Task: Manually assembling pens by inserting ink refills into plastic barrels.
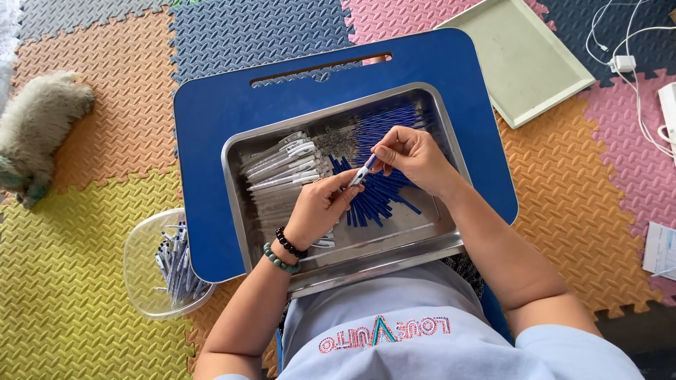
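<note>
A pen (pixel 364 171) sits between both hands, held over the middle of the steel tray (pixel 338 257). The right hand (pixel 412 156) pinches its upper end with closed fingertips; the left hand (pixel 320 205) grips the lower end, fingers curled around it. The pen shows a white barrel with a blue part at the top, and the two hands seem to be fitting its pieces together, though the joint itself is too small to make out.

Under the hands, a heap of blue refills (pixel 380 183) fans across the right half of the tray. Along the tray's left side lies a stack of white barrels (pixel 282 169), side by side, and a small grey cluster of tiny parts (pixel 336 143) lies near the far edge, between the two piles. Both piles look large, so plenty of pieces remain unassembled.

The tray rests on a blue lap board (pixel 211 141), which sits over the person's knees. On the foam floor mat (pixel 84 281), just off the board's near left corner, stands a clear tub (pixel 144 253) holding a modest number of pens (pixel 176 264). Judging by that small batch against the full tray, the work looks to be in its early part.

A pale green tray (pixel 521 60) lies off the board's far right corner.
</note>
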